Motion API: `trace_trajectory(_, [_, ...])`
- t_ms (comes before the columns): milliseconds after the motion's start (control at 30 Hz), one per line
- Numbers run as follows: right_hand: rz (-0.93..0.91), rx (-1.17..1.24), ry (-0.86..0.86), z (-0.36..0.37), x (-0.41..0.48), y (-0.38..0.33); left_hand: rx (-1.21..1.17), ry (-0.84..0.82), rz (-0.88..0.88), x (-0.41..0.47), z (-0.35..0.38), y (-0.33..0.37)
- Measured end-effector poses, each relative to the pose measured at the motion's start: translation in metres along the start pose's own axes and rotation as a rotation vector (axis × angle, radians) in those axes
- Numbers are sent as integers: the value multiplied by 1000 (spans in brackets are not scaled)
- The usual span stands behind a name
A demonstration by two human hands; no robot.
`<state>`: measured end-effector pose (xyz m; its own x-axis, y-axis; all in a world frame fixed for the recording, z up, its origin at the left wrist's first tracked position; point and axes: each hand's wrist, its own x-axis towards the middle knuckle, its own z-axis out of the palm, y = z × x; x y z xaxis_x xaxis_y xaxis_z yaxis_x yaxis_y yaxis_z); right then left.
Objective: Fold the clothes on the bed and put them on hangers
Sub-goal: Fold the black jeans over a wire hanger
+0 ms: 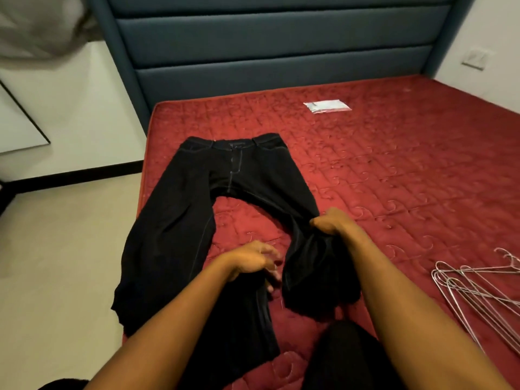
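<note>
One pair of black jeans [197,198] lies front-up on the red mattress [394,178], near its left edge. Pale stitching shows on them, and the waistband points toward the blue-grey headboard [267,52]. One leg runs flat along the mattress edge toward us, while the other is bunched into a loose heap. Our right hand [329,223] grips that bunched leg from above, fingers curled into the cloth. Our left hand [250,260] sits just beside the heap with fingers half bent and blurred; we cannot tell whether it holds any fabric. We count one garment, two hands and one white packet [327,106] near the headboard. The wire hangers [478,291] at the right overlap too much to number
</note>
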<state>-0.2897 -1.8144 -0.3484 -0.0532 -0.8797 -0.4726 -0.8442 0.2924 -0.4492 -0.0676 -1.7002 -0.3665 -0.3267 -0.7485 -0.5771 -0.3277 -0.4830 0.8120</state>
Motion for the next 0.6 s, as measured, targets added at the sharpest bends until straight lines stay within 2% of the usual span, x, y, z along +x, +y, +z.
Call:
trace_trajectory(100, [14,218,-206,-8,-2,-1,111,405,-132,16,-14,10])
trace_trajectory(167, [26,427,-172,-11,18,-10,251,678,-85,30,-37,19])
trace_trajectory(233, [32,619,-133,-9,54,-20,374,832,33,47,-60,27])
trace_trajectory(333, [13,739,-131,-6,84,-35,530,841,209,61,-90,38])
trace_trajectory(400, [-20,773,-67,-4,109,-55,814,867,220,76,-129,41])
trace_trajectory(467, [-71,795,-31,-2,136,-82,1077,845,34,84,-179,35])
trace_trajectory(500, [-78,787,-28,-1,147,-94,1126,791,-97,84,-205,26])
trace_trajectory(567, [-59,832,-49,-1,157,-113,1062,728,-272,75,-245,2])
trace_trajectory(600, [-64,872,-53,1,165,-124,1048,729,-303,72,-260,-8])
